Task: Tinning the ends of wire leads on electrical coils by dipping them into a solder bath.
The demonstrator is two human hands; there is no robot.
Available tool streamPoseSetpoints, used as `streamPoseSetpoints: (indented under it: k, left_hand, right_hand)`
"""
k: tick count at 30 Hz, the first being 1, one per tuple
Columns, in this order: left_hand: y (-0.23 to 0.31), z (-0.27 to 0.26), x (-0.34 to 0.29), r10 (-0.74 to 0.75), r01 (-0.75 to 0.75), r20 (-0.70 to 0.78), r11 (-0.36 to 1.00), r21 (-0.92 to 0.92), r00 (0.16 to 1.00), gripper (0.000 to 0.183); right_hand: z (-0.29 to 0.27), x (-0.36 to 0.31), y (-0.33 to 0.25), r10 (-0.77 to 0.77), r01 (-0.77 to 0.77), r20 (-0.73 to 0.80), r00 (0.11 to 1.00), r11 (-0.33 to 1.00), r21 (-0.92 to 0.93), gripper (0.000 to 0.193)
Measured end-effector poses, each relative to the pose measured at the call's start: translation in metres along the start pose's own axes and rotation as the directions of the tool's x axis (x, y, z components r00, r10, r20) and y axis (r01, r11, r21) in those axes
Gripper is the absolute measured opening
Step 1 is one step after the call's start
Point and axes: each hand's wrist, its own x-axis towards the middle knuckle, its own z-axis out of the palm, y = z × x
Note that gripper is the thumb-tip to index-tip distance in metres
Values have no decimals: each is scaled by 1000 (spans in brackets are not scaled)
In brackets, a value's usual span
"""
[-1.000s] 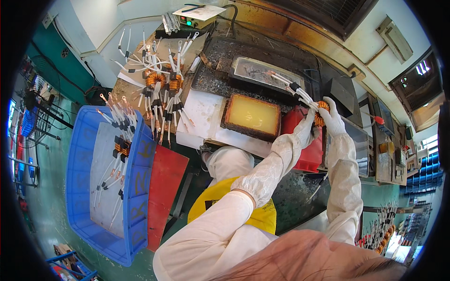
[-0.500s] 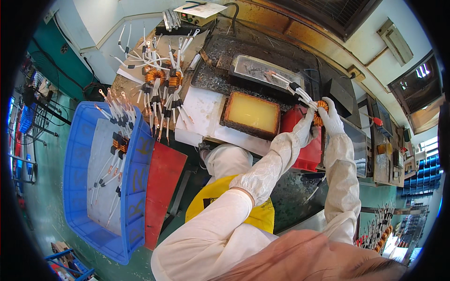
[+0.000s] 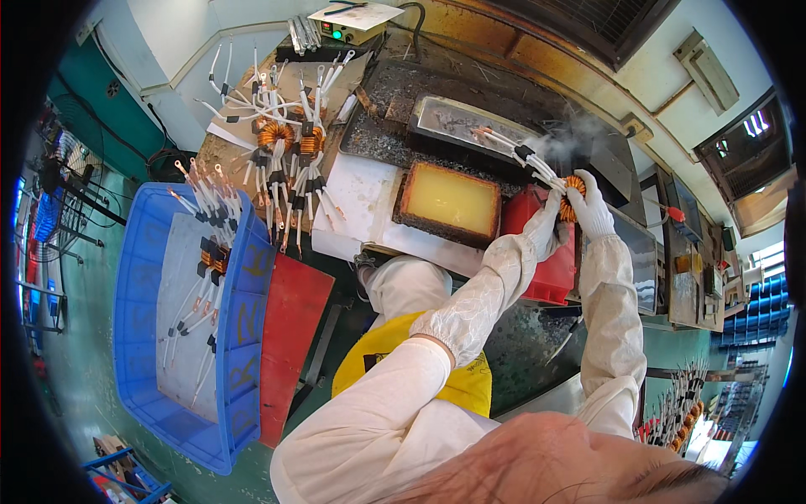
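My gloved left hand [image 3: 546, 225] and gloved right hand [image 3: 593, 213] are closed around a toroidal coil [image 3: 573, 200] wound with copper wire. The left is on its near-left side and the right wraps its right side. White leads with black sleeves [image 3: 525, 154] run from the coil to the upper left. Their bare copper ends lie over the right part of a long dark trough [image 3: 437, 139] with a shiny grey surface; whether they touch it I cannot tell. Left of my hands stands a crusted rectangular container [image 3: 405, 220] of yellowish liquid.
Other copper coils [image 3: 277, 136] with white leads stand on the bench at left. A blue crate [image 3: 134, 277] beside it holds more. A red bin [image 3: 550, 281] sits below my hands, and a dark box [image 3: 611, 172] stands behind them. Thin smoke [image 3: 575, 134] hangs above the bench.
Smoke has appeared behind the leads and my hands. Both hands and the coil have shifted only slightly. A green light now glows on the control box at the back.
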Motion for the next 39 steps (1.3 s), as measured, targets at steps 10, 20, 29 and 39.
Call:
streamPoseSetpoints:
  k: [10, 20, 29, 39]
  left_hand:
    - [5, 9, -4, -21, 20, -25, 998, -59, 999, 45]
    - [4, -2, -3, -35, 34, -8, 999, -43, 999, 51]
    - [3, -3, 1, -1, 4, 41, 996, -87, 999, 52]
    - [5, 0, -4, -3, 7, 51, 996, -89, 999, 51]
  right_hand:
    - [-6, -10, -34, 40, -42, -26, 999, 995, -95, 51]
    - [-4, -17, -67, 65, -73, -37, 997, 961, -268, 48]
    - [-2, -21, -84, 27, -44, -53, 998, 929, -369, 45]
    - [-2, -22, -86, 20, -41, -58, 998, 923, -383, 45]
